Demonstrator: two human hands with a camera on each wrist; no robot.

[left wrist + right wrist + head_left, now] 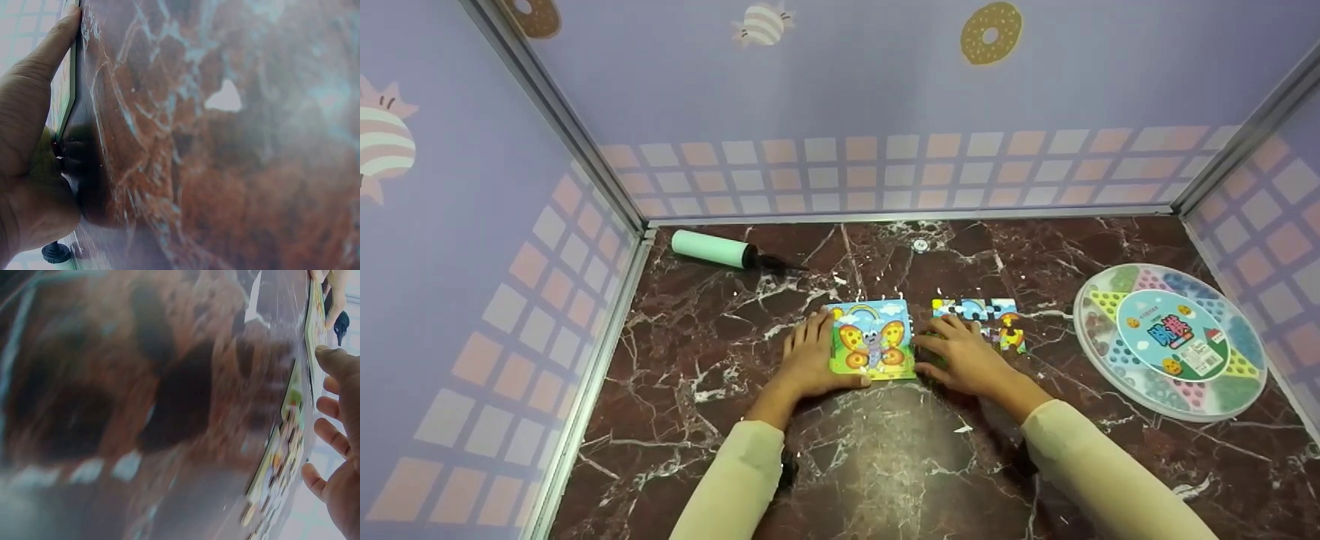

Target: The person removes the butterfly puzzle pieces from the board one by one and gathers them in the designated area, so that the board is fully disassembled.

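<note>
A square butterfly puzzle board (873,340) lies on the marble-patterned table in the head view. My left hand (806,360) grips its left side, thumb along the near edge and fingers by the far left corner. In the left wrist view the thumb (53,48) lies against the board's edge. My right hand (971,360) is at the board's right edge, fingers spread and loosely bent; a fingertip is right at the board in the right wrist view. Beyond and partly under this hand lie jigsaw pieces (1011,334), some hidden by it.
A mint-green hand pump (711,248) with a black nozzle lies at the back left. At the right is a round Chinese checkers set (1171,341) under a clear cover. A small round white disc (920,245) lies near the back wall (885,97). Patterned walls enclose the table.
</note>
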